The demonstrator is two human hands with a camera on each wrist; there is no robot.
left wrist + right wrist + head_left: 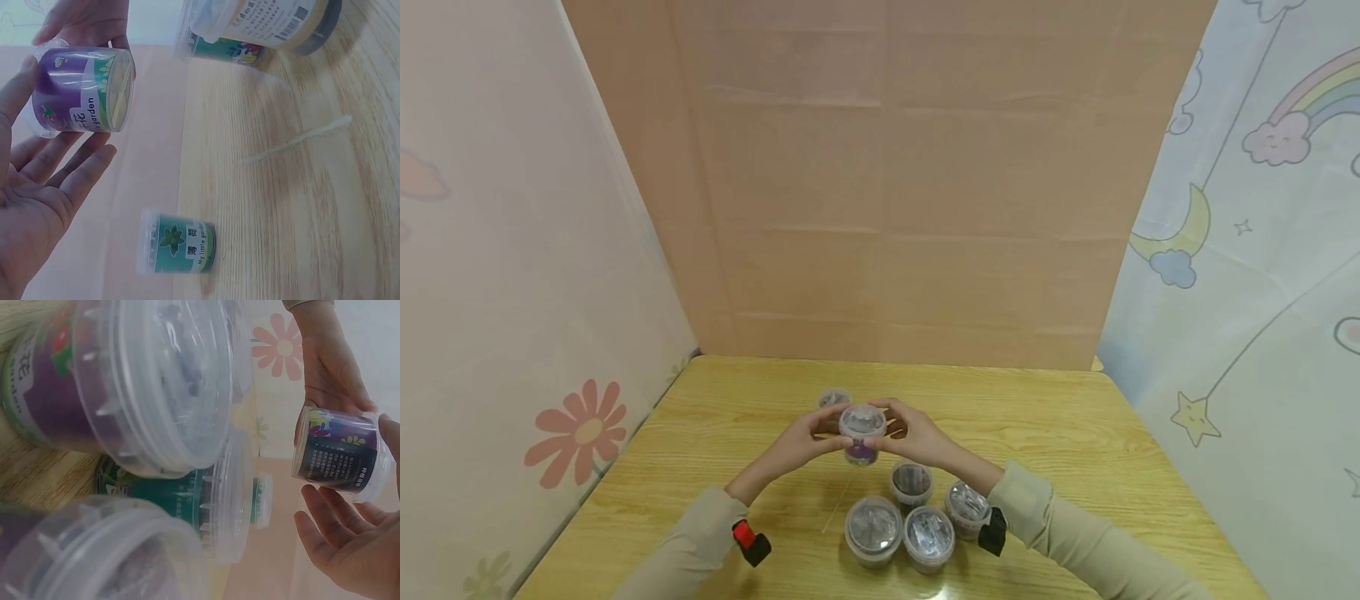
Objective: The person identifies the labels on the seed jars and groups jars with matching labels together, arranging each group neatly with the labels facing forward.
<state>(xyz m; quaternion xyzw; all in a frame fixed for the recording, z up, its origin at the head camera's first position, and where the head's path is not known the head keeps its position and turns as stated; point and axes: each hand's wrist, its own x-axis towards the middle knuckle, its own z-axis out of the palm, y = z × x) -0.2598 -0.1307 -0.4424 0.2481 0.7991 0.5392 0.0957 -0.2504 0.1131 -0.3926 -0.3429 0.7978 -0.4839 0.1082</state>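
Between both hands, a small round plastic tub [862, 433] with a clear lid and a purple label is held up over the table. The left hand [808, 439] grips it from the left, thumb on the near side and fingers behind. From the right, the right hand [921, 437] grips it the same way. In the left wrist view the tub [75, 94] lies on its side in the picture, with "garden" on its label. Dark panels of small print cover the side of the tub [337, 453] seen in the right wrist view.
A teal-labelled tub [181, 242] stands behind the hands. Closer in, several lidded tubs cluster on the wood-grain table [1037, 417], among them a larger one [874, 527]. A thin pale strip [300, 139] lies left of them. Tan sheeting [880, 167] rises behind the table.
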